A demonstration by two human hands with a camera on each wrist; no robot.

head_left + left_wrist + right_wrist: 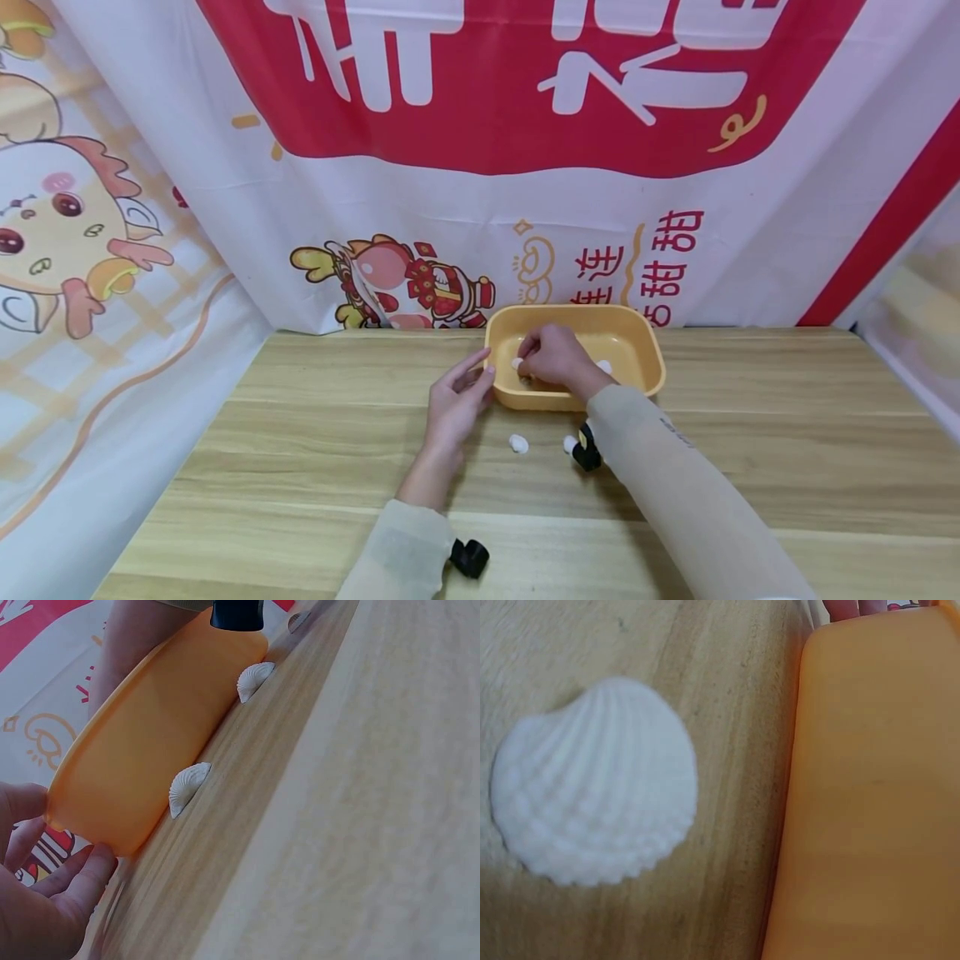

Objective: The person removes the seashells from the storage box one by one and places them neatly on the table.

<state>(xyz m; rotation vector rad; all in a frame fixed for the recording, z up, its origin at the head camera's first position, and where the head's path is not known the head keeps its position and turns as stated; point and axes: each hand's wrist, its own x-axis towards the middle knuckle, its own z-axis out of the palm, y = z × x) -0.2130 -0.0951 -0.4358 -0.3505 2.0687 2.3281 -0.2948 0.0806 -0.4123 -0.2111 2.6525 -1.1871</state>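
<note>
A yellow-orange plastic tub (pixel 633 371) stands at the table's far edge. My left hand (pixel 456 407) touches its left end from outside, fingers lightly bent; in the left wrist view, fingertips (pixel 99 859) rest against the wall. Inside the tub, my right hand (pixel 557 354) reaches down with curled fingers near a white seashell (pixel 517 363). A small darker patch shows under those fingers; whether they pinch anything is hidden. Another white shell (pixel 604 367) lies right of that hand. In front of the tub are two ribbed white seashells, one left (pixel 518 443) and one right (pixel 570 444).
A further shell (pixel 298 621) lies on the wooden table (pixel 315 467) near the tub's far end in the left wrist view. Behind the tub hangs a printed red-and-white cloth (pixel 420 196). Black wrist cameras sit on the left sleeve (pixel 408 546) and the right sleeve (pixel 675 475).
</note>
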